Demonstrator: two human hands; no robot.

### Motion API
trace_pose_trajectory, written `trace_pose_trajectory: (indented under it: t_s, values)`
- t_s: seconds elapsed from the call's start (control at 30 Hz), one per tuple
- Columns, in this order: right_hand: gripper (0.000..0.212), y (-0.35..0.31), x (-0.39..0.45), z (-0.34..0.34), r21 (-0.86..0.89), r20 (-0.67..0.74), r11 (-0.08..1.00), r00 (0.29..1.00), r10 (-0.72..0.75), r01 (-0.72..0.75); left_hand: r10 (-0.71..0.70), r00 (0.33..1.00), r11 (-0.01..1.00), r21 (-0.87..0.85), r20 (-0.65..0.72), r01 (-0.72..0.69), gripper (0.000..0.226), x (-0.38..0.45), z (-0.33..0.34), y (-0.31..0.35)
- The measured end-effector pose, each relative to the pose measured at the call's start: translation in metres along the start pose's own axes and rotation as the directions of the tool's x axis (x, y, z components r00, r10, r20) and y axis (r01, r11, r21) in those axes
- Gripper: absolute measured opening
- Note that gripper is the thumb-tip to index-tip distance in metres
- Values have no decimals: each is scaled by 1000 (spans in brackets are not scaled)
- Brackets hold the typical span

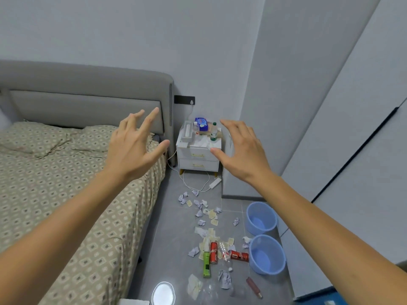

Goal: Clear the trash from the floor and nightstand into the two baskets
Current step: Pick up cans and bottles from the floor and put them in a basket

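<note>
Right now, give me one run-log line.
left hand open, empty | right hand open, empty | baskets empty | floor trash untouched | nightstand cluttered

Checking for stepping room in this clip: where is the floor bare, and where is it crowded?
Bare strip of floor beside the bed, left of the litter. Another bare patch lies between the power strip and the far blue basket. Crowded: paper and red cans down the middle, up to the near basket.
</note>
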State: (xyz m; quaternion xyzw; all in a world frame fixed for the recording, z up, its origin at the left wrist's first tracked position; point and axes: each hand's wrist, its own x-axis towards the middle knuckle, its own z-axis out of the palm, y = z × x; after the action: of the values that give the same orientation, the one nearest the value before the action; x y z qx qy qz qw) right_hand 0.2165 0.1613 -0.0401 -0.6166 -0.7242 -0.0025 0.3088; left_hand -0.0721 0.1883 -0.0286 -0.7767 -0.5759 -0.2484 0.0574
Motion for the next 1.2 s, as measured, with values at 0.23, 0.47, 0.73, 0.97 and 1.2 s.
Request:
trace_pose_trajectory:
  t_s: [0.23,0.47,0.73,0.97,1.2]
  values:
    - [70,5,69,34,100,-17,995,1000,-17,19,-13,1000,1000,21,0,13,77,45,14,-19]
    - [66,18,125,73,100,7,995,1000,-22,21,3,1000,1000,22,1,-3,77,106,43,-50]
    - [66,33,219,139,87,1,995,999,52,-52,29,999,995,-90,-31,-32,75,224,104,-121]
    - [69,9,347,219,86,-33,986,989,145,-142,89,996,986,-141,-3,-89,76,345,133,-228]
    - [69,-9,437,270,71,-94,983,980,177,-171,108,994,980,-171,6,-106,77,443,148,-306]
